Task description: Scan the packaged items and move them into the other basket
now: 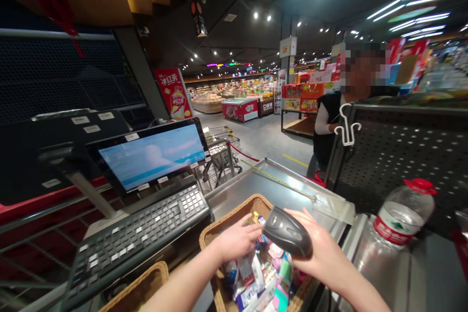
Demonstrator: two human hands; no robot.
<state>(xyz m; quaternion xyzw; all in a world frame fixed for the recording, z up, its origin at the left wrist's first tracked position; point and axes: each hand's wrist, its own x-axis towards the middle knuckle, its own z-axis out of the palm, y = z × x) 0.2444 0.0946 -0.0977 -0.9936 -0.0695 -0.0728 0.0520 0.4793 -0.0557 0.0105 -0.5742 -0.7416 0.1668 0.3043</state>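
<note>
A wicker basket (209, 240) full of small packaged goods (252, 278) stands below both hands on the checkout counter. My right hand (314, 239) is wrapped around a black handheld barcode scanner (287, 231), held over the basket's right side. Over the basket's left part is my left hand (239, 239), its fingers stretched out toward the goods and close to the scanner's head. Nothing shows in that hand, though its palm side is hidden. The goods are colourful wrappers and packets, some covered by the hands and scanner.
A monitor (153, 153) and black keyboard (142, 239) stand left. A large water bottle (402, 214) with a red cap is right, beside a perforated panel (409, 141) with a white hook (347, 126). A person (325, 126) stands beyond the metal counter (278, 187). Another wicker basket (146, 282) is lower left.
</note>
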